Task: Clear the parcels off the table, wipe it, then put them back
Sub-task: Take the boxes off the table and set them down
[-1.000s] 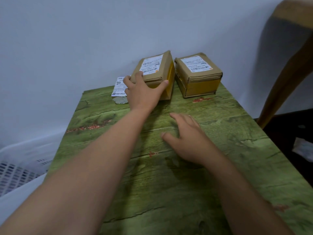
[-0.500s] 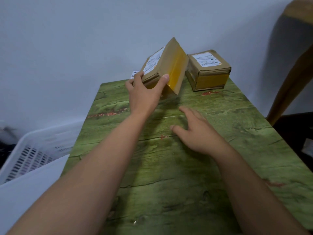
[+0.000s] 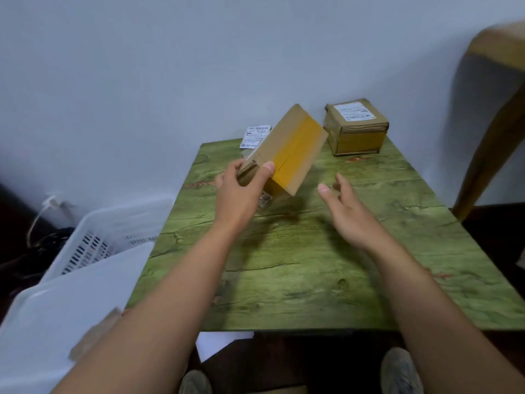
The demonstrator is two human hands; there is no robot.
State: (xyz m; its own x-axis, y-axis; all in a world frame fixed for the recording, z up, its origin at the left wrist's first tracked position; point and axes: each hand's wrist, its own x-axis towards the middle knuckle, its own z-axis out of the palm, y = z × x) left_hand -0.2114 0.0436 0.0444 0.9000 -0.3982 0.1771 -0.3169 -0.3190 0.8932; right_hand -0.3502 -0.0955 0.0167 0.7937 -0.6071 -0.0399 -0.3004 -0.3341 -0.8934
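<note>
Beside the table, far left: we see a white slatted plastic basket (image 3: 93, 245) on the floor, with a white plastic bin (image 3: 65, 317) in front of it; we cannot tell whether any parcel lies in either.
Back left corner: a flat grey mailer with white printed labels (image 3: 254, 135) lies at the rear edge of the green wood-grain table (image 3: 312, 280), not yet cleared.
Left hand: our left hand (image 3: 238, 194) grips the near end of a long brown cardboard parcel with yellow tape (image 3: 289, 150), thumb on top and fingers curled underneath; the parcel is tilted and lifted off the table, above its rear half.
Right hand: our right hand (image 3: 348, 211) hovers just right of the lifted parcel, fingers spread and relaxed, holding nothing.
Back right: a squat brown cardboard box with a white shipping label (image 3: 355, 126) sits on the table near the wall.
Progress: we judge clearing has only begun; one parcel is in hand, two items remain, and wiping and returning are all ahead. No cloth shows.
</note>
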